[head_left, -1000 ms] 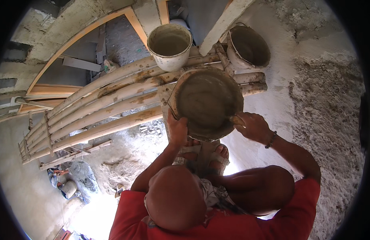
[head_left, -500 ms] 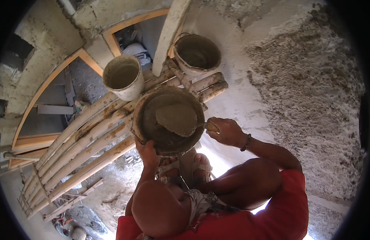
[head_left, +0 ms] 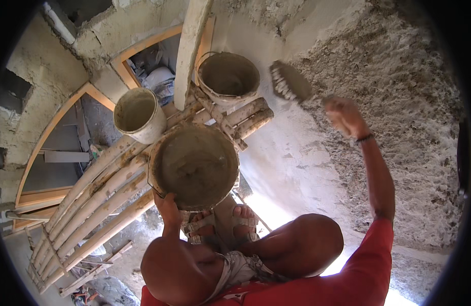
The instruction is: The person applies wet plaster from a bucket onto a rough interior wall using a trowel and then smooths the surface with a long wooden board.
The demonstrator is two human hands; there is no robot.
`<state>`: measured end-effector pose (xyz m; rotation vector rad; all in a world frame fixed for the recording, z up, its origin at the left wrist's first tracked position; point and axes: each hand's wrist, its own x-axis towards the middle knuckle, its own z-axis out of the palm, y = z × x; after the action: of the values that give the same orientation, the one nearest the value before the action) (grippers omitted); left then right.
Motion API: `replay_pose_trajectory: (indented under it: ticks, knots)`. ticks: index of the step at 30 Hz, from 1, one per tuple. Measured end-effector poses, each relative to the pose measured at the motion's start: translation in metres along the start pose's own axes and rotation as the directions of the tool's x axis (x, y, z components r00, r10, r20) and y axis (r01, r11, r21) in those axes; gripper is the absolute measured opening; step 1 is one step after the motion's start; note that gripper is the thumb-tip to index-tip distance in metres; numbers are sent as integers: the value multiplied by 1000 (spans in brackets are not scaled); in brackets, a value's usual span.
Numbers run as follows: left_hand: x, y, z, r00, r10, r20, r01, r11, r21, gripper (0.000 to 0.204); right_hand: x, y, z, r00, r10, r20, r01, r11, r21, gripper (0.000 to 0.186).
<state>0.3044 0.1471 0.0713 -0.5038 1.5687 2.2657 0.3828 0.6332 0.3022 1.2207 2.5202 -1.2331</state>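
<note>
A wide round bucket (head_left: 154,158) of wet grey mortar (head_left: 197,166) stands on the wooden poles before me. My left hand (head_left: 167,208) is closed on its near-left rim. Raised at the right, my right hand (head_left: 345,117) is wrapped round the handle of a trowel (head_left: 292,81). Mortar shows along the edge of its blade, which is close to the wall and apart from the bucket; whether it touches the wall I cannot tell.
A pale bucket (head_left: 154,125) and a dark handled bucket (head_left: 228,97) stand beyond, on the poles (head_left: 113,176). A slanting plank (head_left: 192,51) rises between them. The wall (head_left: 378,132) at right is partly rough, partly smooth. A wood-framed arched opening (head_left: 44,132) lies left.
My right hand has lifted the trowel out of the bucket and swung it up and right toward the wall. The left hand still grips the rim. The view has shifted slightly.
</note>
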Motion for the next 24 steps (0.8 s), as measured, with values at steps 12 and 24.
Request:
replay_pose_trajectory:
  ticks: [12,24]
  knots:
    - [-9,11,11,997,68,-35,-70,997,-43,63,-46,-23,25,951,-241,195,291,909,-298,52]
    - [2,-15,7,986,119,-114,-102,984,145,57,-42,-31,257,671,-390,631,741,349,-573,23]
